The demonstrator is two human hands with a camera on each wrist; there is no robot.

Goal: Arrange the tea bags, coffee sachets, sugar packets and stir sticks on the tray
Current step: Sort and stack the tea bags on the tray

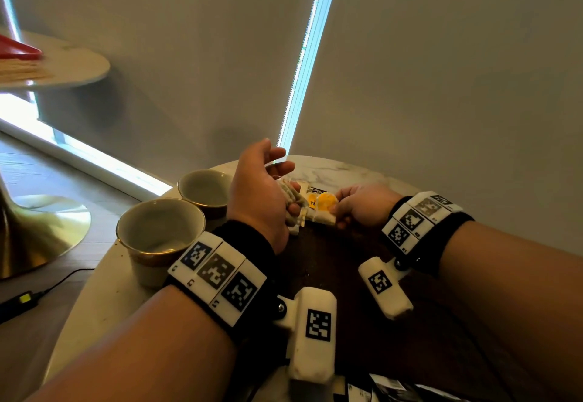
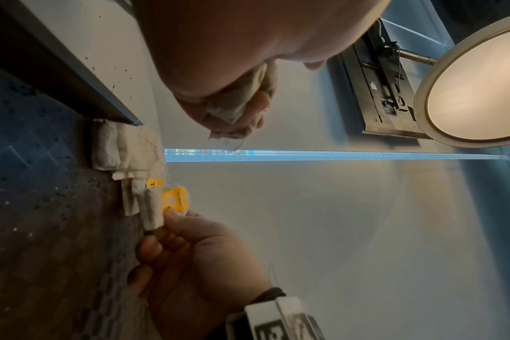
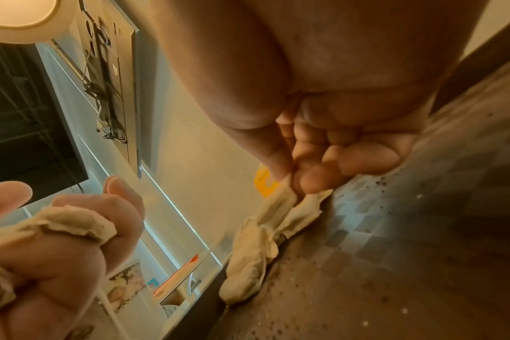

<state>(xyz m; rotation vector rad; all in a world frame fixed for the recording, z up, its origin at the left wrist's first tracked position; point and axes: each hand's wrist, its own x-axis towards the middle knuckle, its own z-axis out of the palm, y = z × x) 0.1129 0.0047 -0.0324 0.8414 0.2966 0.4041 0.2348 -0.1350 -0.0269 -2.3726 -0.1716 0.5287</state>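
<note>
yellow tea-bag tag [image 1: 313, 202] | reads "TE", rest hidden

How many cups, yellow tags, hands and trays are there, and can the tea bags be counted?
Cups: 2
Yellow tags: 2
Hands, left hand and right hand, both gripping tea bags: 2
Tray: 1
Tea bags: too bunched to count
Total counted: 7

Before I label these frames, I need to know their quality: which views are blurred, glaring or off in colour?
Head view: window gap blown out, tray dark, edges bent. Left wrist view: tea bags sharp, left hand soft, lamp glaring. Right wrist view: warm orange cast, right hand and left hand blurred by closeness.
</note>
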